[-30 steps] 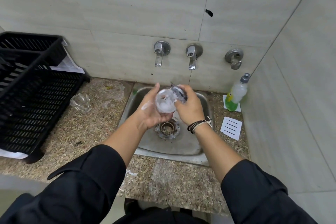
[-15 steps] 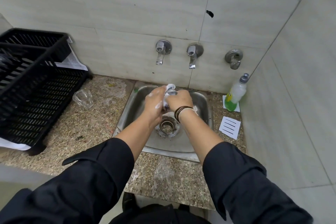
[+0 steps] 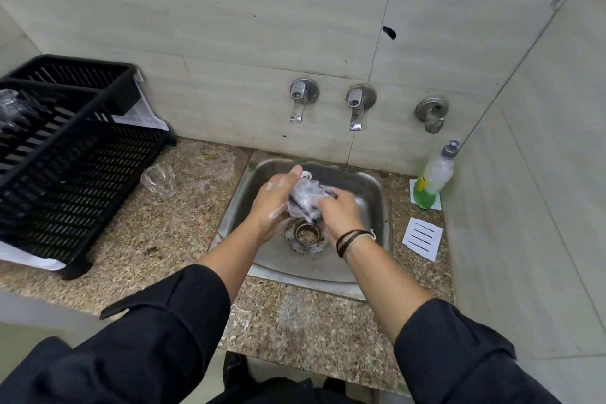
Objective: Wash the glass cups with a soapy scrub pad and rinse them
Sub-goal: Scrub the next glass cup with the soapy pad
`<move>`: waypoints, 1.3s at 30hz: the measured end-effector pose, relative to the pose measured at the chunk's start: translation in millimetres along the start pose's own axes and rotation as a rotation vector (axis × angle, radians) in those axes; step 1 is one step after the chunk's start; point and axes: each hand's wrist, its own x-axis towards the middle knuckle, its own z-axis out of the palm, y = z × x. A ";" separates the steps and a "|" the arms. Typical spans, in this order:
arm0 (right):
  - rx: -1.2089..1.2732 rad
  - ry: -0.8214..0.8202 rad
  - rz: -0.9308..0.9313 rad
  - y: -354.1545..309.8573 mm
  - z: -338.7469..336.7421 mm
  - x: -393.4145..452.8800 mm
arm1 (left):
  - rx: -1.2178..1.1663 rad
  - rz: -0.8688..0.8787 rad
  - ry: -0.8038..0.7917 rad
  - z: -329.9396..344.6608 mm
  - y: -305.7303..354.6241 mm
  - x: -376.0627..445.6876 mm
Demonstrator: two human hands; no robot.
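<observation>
Over the stainless steel sink (image 3: 373, 193), my left hand (image 3: 272, 203) cups a sudsy clear glass cup (image 3: 303, 198), fingers wrapped round it, while my right hand (image 3: 339, 213) clamps its fingers on the dark soapy scrub pad (image 3: 323, 194) against the glass. I'd grip firmly, since foam looks slippery, and turn the glass against the pad. Farther left, another clear glass tumbler (image 3: 158, 180) waits on the speckled granite bench (image 3: 147, 233).
</observation>
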 end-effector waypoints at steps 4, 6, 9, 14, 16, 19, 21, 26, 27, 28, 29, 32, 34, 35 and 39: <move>-0.356 0.166 -0.549 -18.4 -28.8 -12.9 | 0.249 0.050 -0.061 -17.2 -7.3 -2.4; -0.639 -0.003 -0.766 -24.5 -27.0 -5.8 | 0.689 0.210 -0.103 -22.8 -4.1 -5.6; -0.862 -0.216 -0.822 -23.5 -14.4 1.2 | 0.860 0.449 -0.067 -19.7 6.8 -11.4; -0.679 0.036 -0.838 -31.7 1.4 -0.7 | 0.659 0.568 0.191 -10.2 10.0 -26.7; -0.397 0.086 -0.715 -37.8 3.6 1.0 | 0.492 0.560 0.233 -6.0 4.1 -31.9; -0.155 0.087 -0.599 -35.1 9.7 -1.5 | 0.413 0.515 0.290 0.6 5.4 -36.0; -0.241 0.099 -0.633 -31.7 12.5 -6.5 | 0.490 0.510 0.333 1.9 11.8 -34.1; -0.844 0.078 -0.957 -26.7 13.5 -6.9 | 0.780 0.557 0.279 -3.4 27.2 -25.3; -0.907 0.049 -0.981 -28.8 12.3 -7.4 | 0.809 0.554 0.275 -3.7 29.0 -24.0; -0.929 0.046 -0.986 -31.1 10.4 -6.9 | 0.835 0.553 0.279 -2.8 29.7 -22.7; -0.898 0.059 -0.947 -34.3 8.2 -6.0 | 0.858 0.554 0.279 -0.3 30.4 -22.5; -0.743 0.114 -0.724 -46.7 8.4 -3.4 | 0.882 0.541 0.251 4.4 29.8 -19.9; -0.693 0.090 -0.556 -46.9 9.5 2.5 | 0.910 0.560 0.228 3.8 32.5 -19.1; -0.646 0.055 -0.460 -45.0 7.9 6.1 | 0.927 0.588 0.212 3.0 34.3 -18.0; -0.385 -0.157 -0.307 -37.9 -10.1 19.5 | 0.865 0.560 0.223 1.4 38.4 -15.8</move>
